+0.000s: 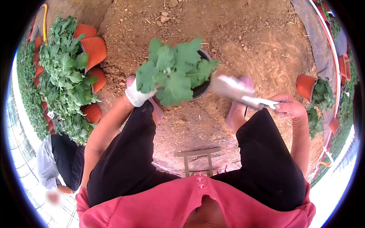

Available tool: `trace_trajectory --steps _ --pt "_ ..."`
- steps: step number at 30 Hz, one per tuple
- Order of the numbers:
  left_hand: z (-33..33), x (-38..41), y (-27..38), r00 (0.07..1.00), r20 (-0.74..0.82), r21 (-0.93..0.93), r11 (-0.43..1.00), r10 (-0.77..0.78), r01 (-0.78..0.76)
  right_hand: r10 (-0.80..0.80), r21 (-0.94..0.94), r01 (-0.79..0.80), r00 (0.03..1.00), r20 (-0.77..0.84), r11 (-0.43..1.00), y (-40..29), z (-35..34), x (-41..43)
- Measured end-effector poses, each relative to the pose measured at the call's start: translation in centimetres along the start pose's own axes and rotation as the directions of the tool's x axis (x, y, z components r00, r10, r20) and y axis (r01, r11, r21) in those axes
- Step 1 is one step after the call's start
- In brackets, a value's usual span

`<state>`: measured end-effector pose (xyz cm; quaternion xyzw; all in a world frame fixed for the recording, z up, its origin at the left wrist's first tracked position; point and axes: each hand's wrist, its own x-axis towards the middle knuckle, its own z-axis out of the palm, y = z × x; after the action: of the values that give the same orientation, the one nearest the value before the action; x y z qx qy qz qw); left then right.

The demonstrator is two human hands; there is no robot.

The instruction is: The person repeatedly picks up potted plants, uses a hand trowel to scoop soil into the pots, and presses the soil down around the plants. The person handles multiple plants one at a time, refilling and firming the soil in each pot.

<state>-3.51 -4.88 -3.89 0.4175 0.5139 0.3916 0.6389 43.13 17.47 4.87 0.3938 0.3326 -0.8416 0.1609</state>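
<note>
Between my feet stands a black plastic pot, partly covered by the broad lobed leaves of a green plant. My left hand wears a white glove and reaches in at the plant's left side. Its fingers are mostly hidden under the leaves, so their grip does not show. My right hand is bare, out by my right knee. Its thumb and fingers pinch the end of a white, motion-blurred thing, perhaps a work glove, which stretches toward the pot.
Orange pots of leafy plants lie tipped along the left. Another tipped orange pot lies at right, near a pale hose. A low wooden frame is between my legs. Another person bends at lower left.
</note>
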Motion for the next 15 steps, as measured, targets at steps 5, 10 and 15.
trace_trajectory --steps 5,10,15 --pt "2.0 -1.2 1.6 0.995 0.062 -0.115 0.990 -0.079 0.086 -0.185 -0.263 0.039 0.809 -0.557 0.964 2.2 -1.7 0.0" --pt "3.7 0.6 3.9 0.981 0.181 -0.022 0.997 -0.063 0.068 -0.327 -0.420 -0.007 0.614 -0.718 0.908 4.5 -2.3 7.4" --pt "2.7 1.4 4.2 0.870 0.449 0.680 0.553 0.204 -0.481 -0.482 -0.508 0.089 0.490 -0.726 0.857 3.3 -2.4 14.5"
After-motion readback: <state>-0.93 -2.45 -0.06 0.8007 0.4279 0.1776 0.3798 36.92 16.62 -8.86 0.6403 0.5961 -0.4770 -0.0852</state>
